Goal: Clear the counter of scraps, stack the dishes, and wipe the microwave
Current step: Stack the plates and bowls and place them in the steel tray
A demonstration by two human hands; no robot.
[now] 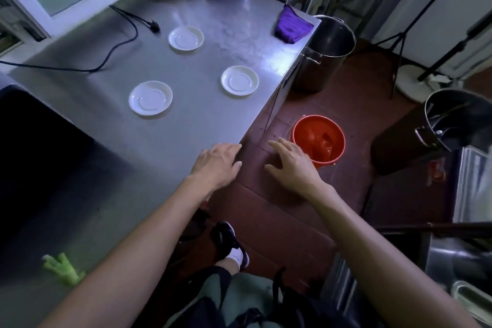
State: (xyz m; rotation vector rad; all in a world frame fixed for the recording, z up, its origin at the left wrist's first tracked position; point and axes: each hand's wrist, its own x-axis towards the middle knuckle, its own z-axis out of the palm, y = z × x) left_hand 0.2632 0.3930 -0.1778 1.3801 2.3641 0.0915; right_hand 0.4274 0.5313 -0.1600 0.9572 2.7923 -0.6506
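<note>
left hand [217,165] flat, empty, on bench [186,125] edge | right hand [292,161] open, empty, over floor | scrap [64,269] behind left hand: sweep toward bucket [318,138] just beyond right hand

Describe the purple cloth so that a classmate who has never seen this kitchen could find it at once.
Start at the steel counter and follow its right edge to the far corner, above the tall steel pot. The purple cloth lies crumpled there, the only soft, coloured thing near three white saucers.
</note>
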